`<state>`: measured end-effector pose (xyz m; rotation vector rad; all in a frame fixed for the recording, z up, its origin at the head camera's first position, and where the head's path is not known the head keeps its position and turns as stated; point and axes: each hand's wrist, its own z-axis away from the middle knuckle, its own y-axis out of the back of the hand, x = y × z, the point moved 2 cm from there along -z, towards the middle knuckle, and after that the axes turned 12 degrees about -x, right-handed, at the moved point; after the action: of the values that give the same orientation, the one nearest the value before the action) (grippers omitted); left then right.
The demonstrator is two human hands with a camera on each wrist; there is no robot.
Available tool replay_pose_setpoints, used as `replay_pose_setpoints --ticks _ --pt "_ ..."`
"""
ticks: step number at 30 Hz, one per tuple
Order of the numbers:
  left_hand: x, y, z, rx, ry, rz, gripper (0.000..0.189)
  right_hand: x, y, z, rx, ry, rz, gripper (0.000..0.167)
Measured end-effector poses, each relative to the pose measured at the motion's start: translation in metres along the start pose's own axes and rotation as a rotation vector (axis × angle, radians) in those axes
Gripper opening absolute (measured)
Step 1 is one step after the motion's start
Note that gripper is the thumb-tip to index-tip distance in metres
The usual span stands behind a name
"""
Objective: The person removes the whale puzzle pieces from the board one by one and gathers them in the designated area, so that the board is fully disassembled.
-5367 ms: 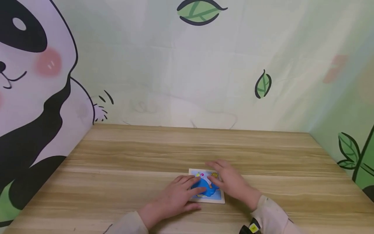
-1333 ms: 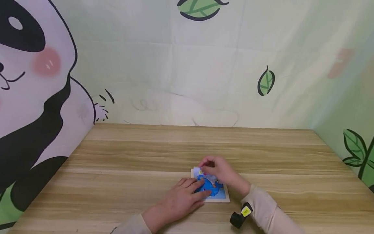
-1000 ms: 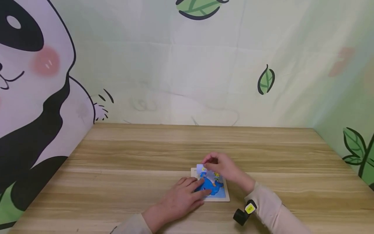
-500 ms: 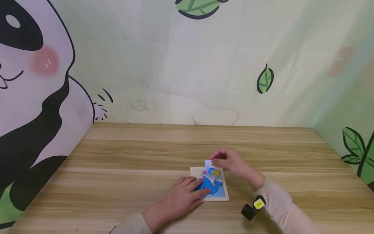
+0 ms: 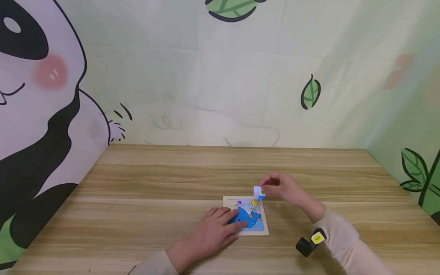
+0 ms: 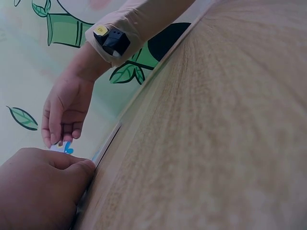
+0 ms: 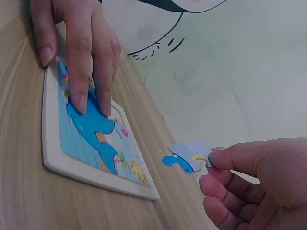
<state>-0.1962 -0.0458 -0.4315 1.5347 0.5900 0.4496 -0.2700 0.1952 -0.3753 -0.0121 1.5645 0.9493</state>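
With the right hand (image 5: 284, 188) I pinched the puzzle piece (image 7: 183, 154) by one edge, just left of that hand, judging it light, stiff and thin, while the left hand (image 5: 214, 231) rested, fingers extended, on the puzzle tray (image 7: 51, 124) nearer and leftward.

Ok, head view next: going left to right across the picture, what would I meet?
Painted panda → left hand → loose puzzle piece → right hand → painted leafy plant.
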Motion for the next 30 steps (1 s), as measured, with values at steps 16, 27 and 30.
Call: replay_pose_setpoints --ticks 16,27,30 --pt "0.000 0.000 -0.001 0.051 -0.011 -0.051 0.036 0.019 0.016 0.015 0.011 -0.050 0.026 0.016" --pt "0.000 0.000 -0.001 0.066 -0.016 -0.056 0.036 0.026 0.018 0.014 -0.020 -0.084 0.039 0.016" --pt "0.001 0.000 0.000 0.043 -0.008 -0.047 0.036 0.029 0.017 0.013 -0.022 -0.101 0.071 0.015"
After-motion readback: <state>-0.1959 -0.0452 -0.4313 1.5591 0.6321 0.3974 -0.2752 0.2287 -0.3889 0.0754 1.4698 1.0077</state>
